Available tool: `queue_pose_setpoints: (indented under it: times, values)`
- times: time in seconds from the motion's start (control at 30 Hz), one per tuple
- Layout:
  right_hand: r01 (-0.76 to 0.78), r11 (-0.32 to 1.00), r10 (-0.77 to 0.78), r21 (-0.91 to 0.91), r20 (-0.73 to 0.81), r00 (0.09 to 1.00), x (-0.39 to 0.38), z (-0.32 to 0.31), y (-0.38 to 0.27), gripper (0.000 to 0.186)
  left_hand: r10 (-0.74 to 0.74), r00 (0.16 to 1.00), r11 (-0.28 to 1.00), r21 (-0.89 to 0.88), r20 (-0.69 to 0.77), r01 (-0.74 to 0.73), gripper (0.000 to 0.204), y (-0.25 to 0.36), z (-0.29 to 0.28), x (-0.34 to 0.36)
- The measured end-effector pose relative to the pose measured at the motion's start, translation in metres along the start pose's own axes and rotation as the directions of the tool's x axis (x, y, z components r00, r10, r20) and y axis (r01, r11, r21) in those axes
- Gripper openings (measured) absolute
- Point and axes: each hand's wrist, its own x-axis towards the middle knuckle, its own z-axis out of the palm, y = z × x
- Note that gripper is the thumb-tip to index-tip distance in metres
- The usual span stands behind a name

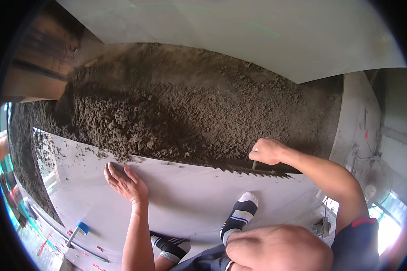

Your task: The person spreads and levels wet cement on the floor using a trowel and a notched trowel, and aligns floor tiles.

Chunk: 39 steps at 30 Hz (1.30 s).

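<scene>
My right hand (267,151) is closed around the handle of what looks like a trowel, held at the near edge of a bed of dark, crumbly mortar (239,108). Its metal shank (254,165) shows below my fist, while the blade is mostly hidden among dark mortar. A jagged dark fringe of mortar lies beside it along the edge of a large pale grey slab (190,198). On that slab my left hand (127,181) rests palm down, fingers apart, close to the mortar edge. My feet are on the slab too.
Another large pale slab (239,31) borders the mortar at the far side. Brown wooden boxes or boards (40,58) stand at far left. A blue-headed tool (80,227) lies at lower left. A fan (373,183) is visible at right beside a pale upright panel (355,113).
</scene>
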Motion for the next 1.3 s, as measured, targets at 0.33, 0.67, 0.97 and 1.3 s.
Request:
queue_pose_setpoints:
  times: [0.33, 0.67, 0.97, 1.3]
  values:
    - [0.242, 0.964, -0.246, 0.108, 0.022, 0.969, 0.08, -0.009, -0.149, 0.052, 0.028, 1.0, 1.0, 0.001, 0.003, -0.028, 0.062, 0.0, 0.003, 0.001]
    - [0.097, 0.995, -0.099, 0.021, 0.119, 0.988, -0.003, -0.01, -0.003, 0.038, 0.057, 0.998, 0.998, -0.022, 0.0, -0.057, 0.062, -0.009, 0.006, 0.004]
    - [-0.158, 0.975, 0.18, -0.155, 0.141, 0.974, -0.101, -0.024, 0.175, 0.035, 0.074, 0.997, 0.997, -0.013, -0.008, -0.074, 0.061, -0.011, 0.009, 0.0]
    - [0.208, 0.962, -0.226, 0.177, 0.083, 0.971, 0.018, 0.008, 0.029, 0.042, 0.046, 0.999, 0.999, 0.006, 0.001, -0.046, 0.061, -0.006, 0.005, 0.003]
